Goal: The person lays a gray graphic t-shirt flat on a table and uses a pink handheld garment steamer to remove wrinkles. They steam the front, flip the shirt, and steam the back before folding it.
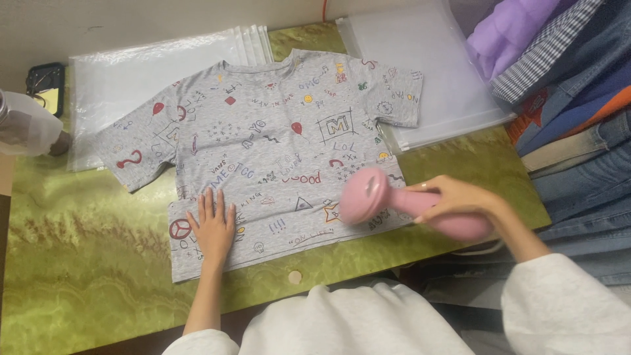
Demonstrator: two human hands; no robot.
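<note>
Fingers of left hand (211,227) spread flat, gripping nothing, palm pressing down on lower left part of grey printed t-shirt (263,144). Right hand (453,198) fingers wrapped round handle of pink steamer (394,204); its round head sits on shirt's lower right hem area. Shirt lies flat, front up, on green marbled table (79,263). Clear plastic bags (427,59) under & behind shirt. Stack of folded clothes (565,98) at right edge. Plastic bottle (23,125) far left.
</note>
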